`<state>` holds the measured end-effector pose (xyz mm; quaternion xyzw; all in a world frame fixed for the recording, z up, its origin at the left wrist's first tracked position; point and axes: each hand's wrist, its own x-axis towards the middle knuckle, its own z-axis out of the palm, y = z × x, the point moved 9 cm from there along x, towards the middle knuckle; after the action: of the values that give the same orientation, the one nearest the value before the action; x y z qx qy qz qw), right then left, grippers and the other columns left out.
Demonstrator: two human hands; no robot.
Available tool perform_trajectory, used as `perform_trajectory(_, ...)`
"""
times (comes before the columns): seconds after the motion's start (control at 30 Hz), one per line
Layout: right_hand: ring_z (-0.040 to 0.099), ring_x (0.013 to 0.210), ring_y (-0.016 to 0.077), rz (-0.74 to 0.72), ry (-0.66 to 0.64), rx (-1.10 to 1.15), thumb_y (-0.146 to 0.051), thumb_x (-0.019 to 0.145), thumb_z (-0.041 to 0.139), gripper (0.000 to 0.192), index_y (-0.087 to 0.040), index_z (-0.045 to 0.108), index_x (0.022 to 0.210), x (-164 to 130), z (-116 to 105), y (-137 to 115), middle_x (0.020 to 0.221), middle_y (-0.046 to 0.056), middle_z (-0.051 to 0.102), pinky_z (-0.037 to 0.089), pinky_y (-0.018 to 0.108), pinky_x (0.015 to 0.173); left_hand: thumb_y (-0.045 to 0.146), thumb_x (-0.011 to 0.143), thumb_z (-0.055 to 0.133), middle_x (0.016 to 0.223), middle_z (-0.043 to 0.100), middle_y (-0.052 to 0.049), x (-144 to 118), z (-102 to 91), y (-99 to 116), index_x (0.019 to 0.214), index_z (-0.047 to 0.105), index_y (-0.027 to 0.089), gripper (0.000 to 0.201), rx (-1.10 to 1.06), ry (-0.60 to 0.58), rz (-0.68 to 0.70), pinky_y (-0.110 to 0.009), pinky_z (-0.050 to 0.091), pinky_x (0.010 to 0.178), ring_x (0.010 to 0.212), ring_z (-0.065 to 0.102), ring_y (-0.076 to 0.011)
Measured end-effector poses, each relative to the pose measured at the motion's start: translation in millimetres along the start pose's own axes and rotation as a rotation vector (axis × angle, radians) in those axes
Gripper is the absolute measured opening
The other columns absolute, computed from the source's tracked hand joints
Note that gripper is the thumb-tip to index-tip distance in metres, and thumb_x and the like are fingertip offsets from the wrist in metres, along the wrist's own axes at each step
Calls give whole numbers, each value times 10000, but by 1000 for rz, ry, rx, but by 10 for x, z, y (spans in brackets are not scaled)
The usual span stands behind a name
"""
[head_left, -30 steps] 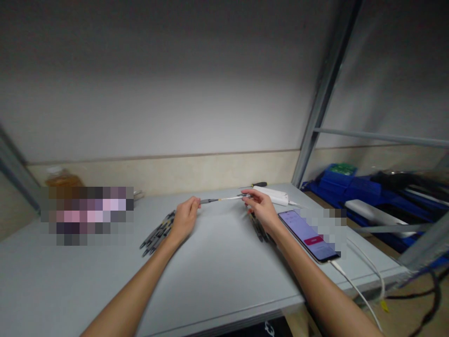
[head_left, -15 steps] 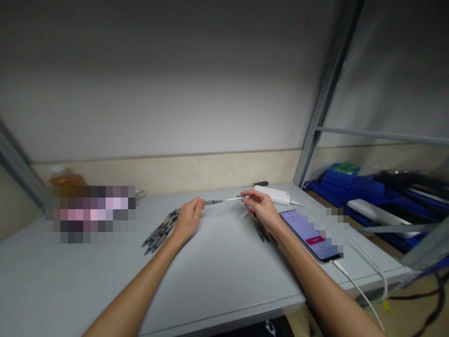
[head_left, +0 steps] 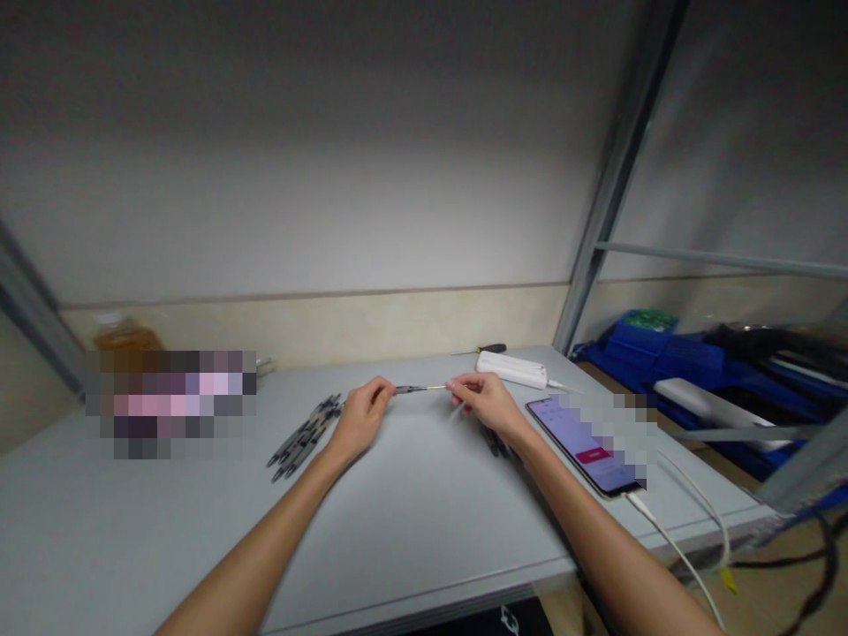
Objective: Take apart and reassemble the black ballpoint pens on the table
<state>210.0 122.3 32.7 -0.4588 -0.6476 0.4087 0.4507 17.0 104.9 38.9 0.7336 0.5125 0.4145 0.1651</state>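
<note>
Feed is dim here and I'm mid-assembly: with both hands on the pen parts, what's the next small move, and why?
Probably slide the two hands closer. The left hand pinches the dark pen barrel; the right hand holds the thin refill, whose tip meets the barrel's mouth, in line, with most of it outside.

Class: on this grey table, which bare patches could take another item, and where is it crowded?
Bare room: the wide near stretch of the table between both forearms, and the patch near the front-left edge. Crowded: the pile of pens beside the left hand, and the right side, where the right hand, phone, cable and white box sit close together.
</note>
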Motion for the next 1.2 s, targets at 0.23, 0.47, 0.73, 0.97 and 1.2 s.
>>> perform_trajectory(0.23,490,487,110,24,-19,-23,-549,789,481,455,-138,661,711,-6,44,22,553,18,562,367,208,419,387,767,513,724,624,-15,42,-46,-103,814,604,155,254,-200,71,-69,-240,414,610,648,548,-143)
perform_trajectory(0.47,551,680,148,-136,-20,-48,-404,705,621,292,-157,664,855,0,25,-103,777,47,625,447,227,524,440,701,587,690,632,-28,81,-53,-264,817,626,135,328,-373,98,-150,-267,462,629,642,578,-147)
perform_trajectory(0.73,540,634,142,-58,-22,-18,-516,784,503,407,-146,641,882,19,40,7,709,44,602,416,213,469,398,606,718,672,660,-39,77,-12,-294,808,654,121,349,-599,101,-208,-268,492,639,623,603,-136)
perform_trajectory(0.97,456,469,96,-75,-71,-142,-478,820,463,431,-136,614,606,18,82,-10,517,10,551,387,222,498,378,560,761,614,646,-23,57,22,-270,768,669,120,344,-681,87,-238,-240,491,612,606,605,-128)
perform_trajectory(1.2,566,668,150,-48,-49,14,-458,729,587,411,-150,620,999,17,64,-15,741,39,625,411,206,462,390,515,783,635,662,-38,46,2,-255,751,665,117,379,-716,113,-280,-264,506,618,613,614,-140)
